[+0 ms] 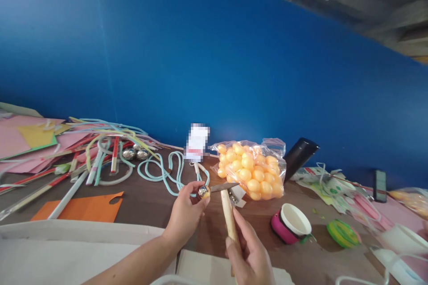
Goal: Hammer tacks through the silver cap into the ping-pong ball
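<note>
My left hand point(186, 212) is closed, pinching a shiny silver ball point(203, 192) between thumb and fingers; a small yellowish patch shows on its lower side. Wrapped around a pale wooden handle, my right hand point(249, 249) grips a hammer point(228, 213) with a narrow, tapered metal head. The head lies crosswise at the top of the handle, its left end close to the ball; I cannot tell whether they touch. Behind both hands is a clear plastic bag of yellow-orange balls point(254, 169). A small metal piece point(232, 197) is partly hidden behind the hammer.
Light-blue cord point(155, 170) loops across the brown table, beside a badge point(197, 142). Tangled strips, rods and several silver balls point(135, 153) lie left, with orange card point(80, 208). On the right stand a black cylinder point(299, 156), a pink-and-white cup point(290, 223) and a green-yellow lid point(343, 233).
</note>
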`<state>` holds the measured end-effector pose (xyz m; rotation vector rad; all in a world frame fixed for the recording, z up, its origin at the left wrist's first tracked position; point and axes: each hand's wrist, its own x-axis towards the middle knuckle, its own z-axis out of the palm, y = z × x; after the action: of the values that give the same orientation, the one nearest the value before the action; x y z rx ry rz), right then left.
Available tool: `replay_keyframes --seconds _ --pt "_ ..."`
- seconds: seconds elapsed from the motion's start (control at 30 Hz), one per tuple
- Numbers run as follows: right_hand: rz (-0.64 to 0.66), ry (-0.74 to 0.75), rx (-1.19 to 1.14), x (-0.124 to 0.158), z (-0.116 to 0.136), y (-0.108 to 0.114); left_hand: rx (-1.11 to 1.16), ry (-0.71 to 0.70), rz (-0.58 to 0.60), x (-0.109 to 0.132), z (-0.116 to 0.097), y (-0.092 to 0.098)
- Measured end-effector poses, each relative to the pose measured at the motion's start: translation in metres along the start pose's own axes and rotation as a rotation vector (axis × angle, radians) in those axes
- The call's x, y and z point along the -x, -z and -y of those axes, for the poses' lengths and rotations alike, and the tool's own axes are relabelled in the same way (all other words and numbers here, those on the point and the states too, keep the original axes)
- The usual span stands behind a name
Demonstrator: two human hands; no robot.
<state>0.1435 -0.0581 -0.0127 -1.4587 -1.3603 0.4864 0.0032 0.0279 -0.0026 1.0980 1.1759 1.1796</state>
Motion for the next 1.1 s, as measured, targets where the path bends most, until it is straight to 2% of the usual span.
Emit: replay_keyframes --seconds 0.37,0.5,0.63,0.77,1.1 --pt "0.008 -0.039 0.013 -0.001 0.005 0.001 0.017 -0.041 -0.006 -0.001 0.006 0.0" --pt "0.022 -0.054 -0.016 0.0 0.004 0.0 0.018 -0.016 -0.007 -0.001 0.005 0.0" --pt "0.011 -0.129 -0.083 0.002 0.003 -0.001 0.008 -0.02 -0.013 -0.001 0.004 0.0" --pt "0.06 -0.227 -0.136 0.001 0.001 -0.002 -0.011 -0.076 -0.047 -0.001 0.006 0.002" --pt "0.079 -0.14 -0.066 0.005 -0.007 -0.013 0.069 -0.158 -0.094 0.004 -0.001 0.001"
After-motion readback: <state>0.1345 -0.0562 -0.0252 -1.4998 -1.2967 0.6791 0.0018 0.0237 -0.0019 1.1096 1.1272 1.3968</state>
